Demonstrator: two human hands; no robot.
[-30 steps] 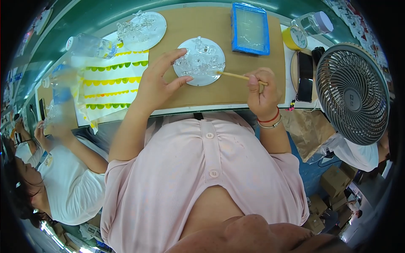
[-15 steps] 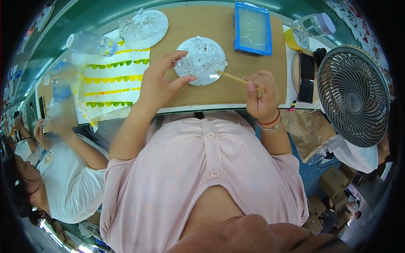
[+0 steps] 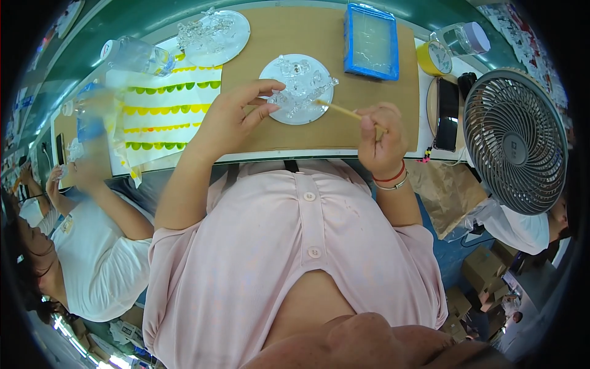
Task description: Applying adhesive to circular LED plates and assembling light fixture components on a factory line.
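Observation:
A round white plate (image 3: 299,119) lies on the brown board in front of me, bearing several small clear, glass-like pieces (image 3: 301,92). My left hand (image 3: 243,114) reaches over its left edge, with thumb and index finger closed on one clear piece (image 3: 278,98). The exact shape of that piece is hard to make out. From the right, my right hand (image 3: 384,135) pinches a thin yellowish wooden stick (image 3: 340,109). The stick's tip is at the clear pieces on the plate's right side; whether it touches them I cannot tell.
Another white plate (image 3: 236,49) with more clear pieces stands at the back left, near a plastic bottle (image 3: 138,56). A blue-edged tray (image 3: 372,43), yellow tape roll (image 3: 434,58), clear jar (image 3: 461,39), phone (image 3: 447,114) and fan (image 3: 515,141) stand rightward. A co-worker (image 3: 101,258) sits at left.
My left thumb and index finger have drawn closer together and moved right, onto a clear piece. My right hand and the stick have hardly moved. The whole view has shifted slightly.

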